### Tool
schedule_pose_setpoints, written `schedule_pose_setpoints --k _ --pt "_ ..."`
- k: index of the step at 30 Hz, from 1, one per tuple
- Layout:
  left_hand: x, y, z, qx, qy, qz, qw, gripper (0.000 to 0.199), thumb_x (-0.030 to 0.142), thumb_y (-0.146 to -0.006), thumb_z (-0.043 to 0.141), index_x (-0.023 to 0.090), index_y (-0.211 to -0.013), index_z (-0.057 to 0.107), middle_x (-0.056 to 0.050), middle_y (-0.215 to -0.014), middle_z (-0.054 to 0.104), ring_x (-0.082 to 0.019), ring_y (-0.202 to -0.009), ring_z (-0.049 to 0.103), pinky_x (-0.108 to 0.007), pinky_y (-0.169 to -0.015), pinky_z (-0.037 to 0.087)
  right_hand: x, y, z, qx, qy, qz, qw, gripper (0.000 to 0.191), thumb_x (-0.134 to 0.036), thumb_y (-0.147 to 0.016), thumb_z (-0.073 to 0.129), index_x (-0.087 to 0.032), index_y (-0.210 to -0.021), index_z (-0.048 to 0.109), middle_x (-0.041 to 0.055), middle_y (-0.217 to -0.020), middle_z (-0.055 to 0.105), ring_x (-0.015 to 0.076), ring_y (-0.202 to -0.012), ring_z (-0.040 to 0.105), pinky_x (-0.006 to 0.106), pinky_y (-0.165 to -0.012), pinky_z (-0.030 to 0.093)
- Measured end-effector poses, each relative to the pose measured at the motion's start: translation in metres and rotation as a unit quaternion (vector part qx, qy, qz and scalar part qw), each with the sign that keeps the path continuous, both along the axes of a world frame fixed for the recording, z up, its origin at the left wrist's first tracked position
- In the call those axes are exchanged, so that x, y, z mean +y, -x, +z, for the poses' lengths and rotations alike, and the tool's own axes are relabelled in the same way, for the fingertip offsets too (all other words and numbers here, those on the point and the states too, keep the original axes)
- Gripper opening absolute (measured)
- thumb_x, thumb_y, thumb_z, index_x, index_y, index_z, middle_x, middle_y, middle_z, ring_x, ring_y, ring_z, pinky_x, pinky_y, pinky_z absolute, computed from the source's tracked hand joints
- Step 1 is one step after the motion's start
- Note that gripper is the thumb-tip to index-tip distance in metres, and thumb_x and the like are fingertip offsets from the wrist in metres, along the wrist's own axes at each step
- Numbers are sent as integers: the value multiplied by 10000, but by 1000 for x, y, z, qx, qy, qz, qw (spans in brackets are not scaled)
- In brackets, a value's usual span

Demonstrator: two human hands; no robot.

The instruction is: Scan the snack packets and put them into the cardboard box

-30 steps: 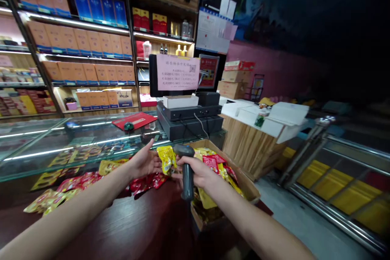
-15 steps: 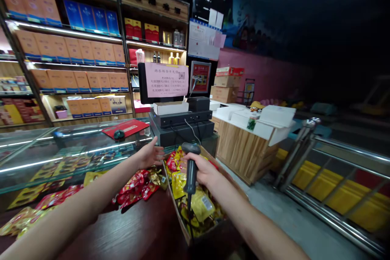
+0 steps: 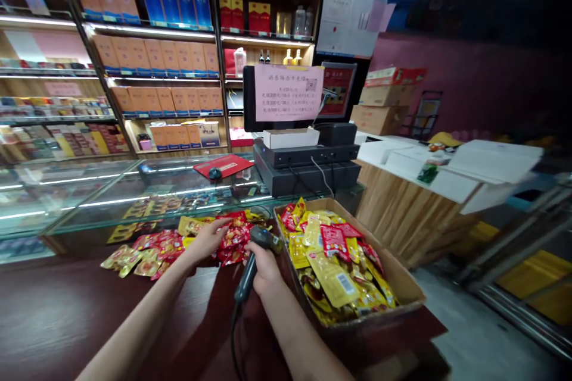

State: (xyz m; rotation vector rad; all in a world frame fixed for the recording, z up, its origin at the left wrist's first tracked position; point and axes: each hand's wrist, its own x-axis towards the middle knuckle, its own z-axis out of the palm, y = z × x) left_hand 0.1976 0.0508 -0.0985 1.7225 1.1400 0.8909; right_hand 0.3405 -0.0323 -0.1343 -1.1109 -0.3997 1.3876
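Note:
My right hand [image 3: 266, 271] is wrapped round the handle of a dark barcode scanner [image 3: 245, 281], with its cord hanging toward me. Over a pile of red snack packets [image 3: 236, 239] reaches my left hand [image 3: 207, 244], its fingers stretched out and apart, at or just above the wrappers. Gold snack packets [image 3: 146, 265] lie at the left end of the pile. Just right of the scanner, a cardboard box [image 3: 409, 286] holds many yellow and red packets. A yellow packet with a barcode [image 3: 333, 278] lies on top in it.
Behind the pile runs a glass display counter [image 3: 111, 196] with a red mat [image 3: 230, 165] and a mouse [image 3: 215, 173]. A monitor [image 3: 250, 101] with a pink notice stands at the back. Bare dark tabletop [image 3: 40, 321] shows at left; a wooden counter [image 3: 397, 208] stands right.
The view has swung left. My right hand has carried the scanner from over the box to its left side. My left hand has moved away from the box's edge onto the red packets.

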Motion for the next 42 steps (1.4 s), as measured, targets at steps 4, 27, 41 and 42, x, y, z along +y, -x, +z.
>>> schedule_pose_setpoints --k 4,27,41,42 --pt "-4 -8 -20 -10 -14 -23 1000 370 235 -677 639 220 -1047 656 -68 -1234 592 -249 -1239 440 -352 -1092 211 18 -2 -3 41 40 -29 998 111 -146 -581 624 -161 -643 534 -48 -492 498 86 -472 480 224 -542 437" --pt "-27 -5 -54 -200 166 34 965 483 417 -615 752 148 -989 607 -34 -817 679 -143 -672 595 -226 -591 424 -12 -13 32 -74 -71 97 990 249 -362 -624 672 -135 -701 605 15 -552 622 122 -448 562 234 -437 446" --pt "-21 -22 -53 -115 -38 99 988 167 293 -653 658 171 -767 651 -34 -761 672 -203 -776 603 -288 -756 441 -27 -4 34 -142 -70 173 972 148 -265 -652 540 -164 -546 518 -49 -340 445 83 -274 381 202 -303 316" --pt "-21 -23 -51 -117 -43 99 987 169 282 -654 650 172 -782 655 -38 -785 677 -206 -795 605 -293 -774 441 -28 -3 34 -141 -75 175 972 146 -265 -653 543 -163 -550 520 -51 -345 443 83 -277 382 202 -303 320"
